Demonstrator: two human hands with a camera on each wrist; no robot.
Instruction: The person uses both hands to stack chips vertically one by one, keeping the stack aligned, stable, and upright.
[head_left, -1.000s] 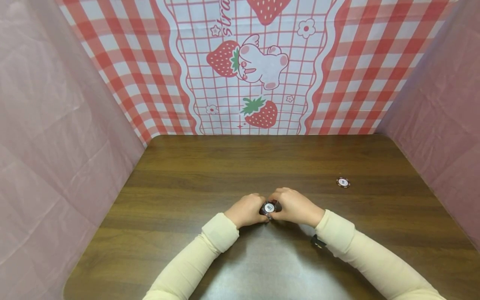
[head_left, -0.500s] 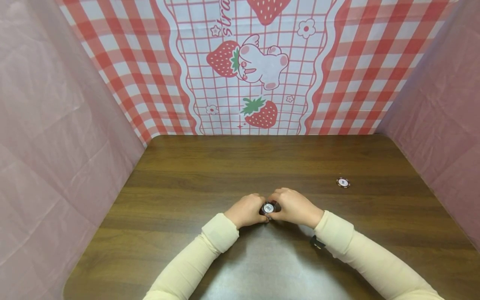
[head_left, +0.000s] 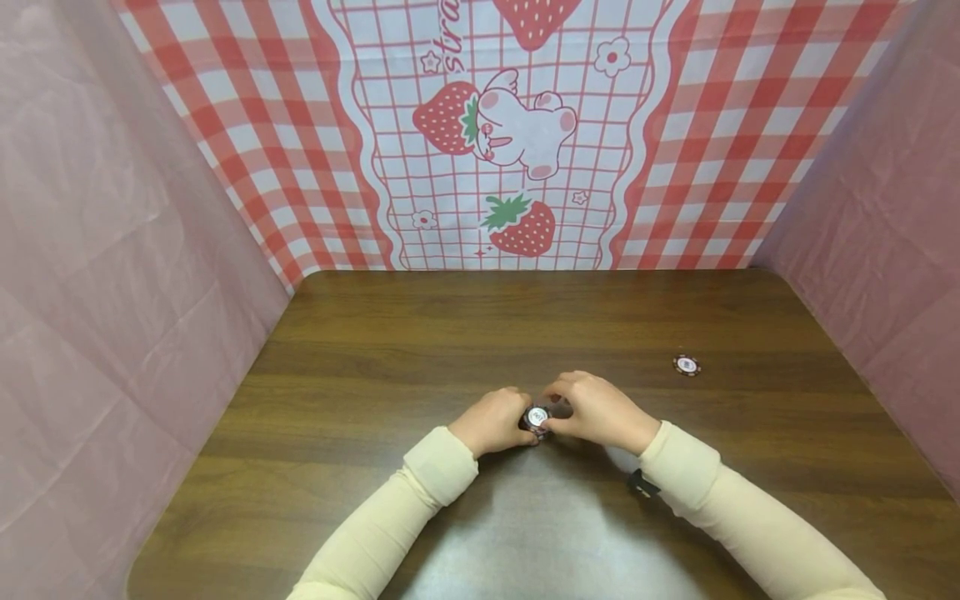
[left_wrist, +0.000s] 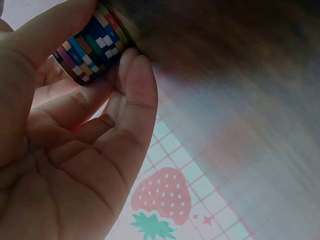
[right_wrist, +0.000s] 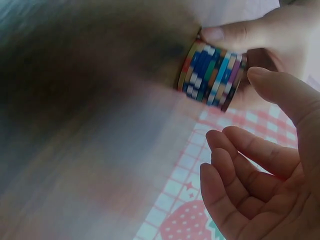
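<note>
A stack of poker chips in several colours stands on the table between the two hands, a white-centred chip on top. My left hand grips its left side, thumb at the near side and fingers curled round the far side; the left wrist view shows the banded chip edges between them. Beside the stack, my right hand has its fingers loosely bent. In the right wrist view, its thumb tip is right at the top chip, while its other fingers are apart from the stack.
One dark-edged poker chip lies flat on the wooden table, toward the right. Behind the table hangs a red-checked strawberry cloth, and pink curtains flank both sides. A small black device sits under the right cuff.
My right hand has loosened from the stack and shifted slightly right, its fingers parting from the chips. My left hand stays in place round the stack.
</note>
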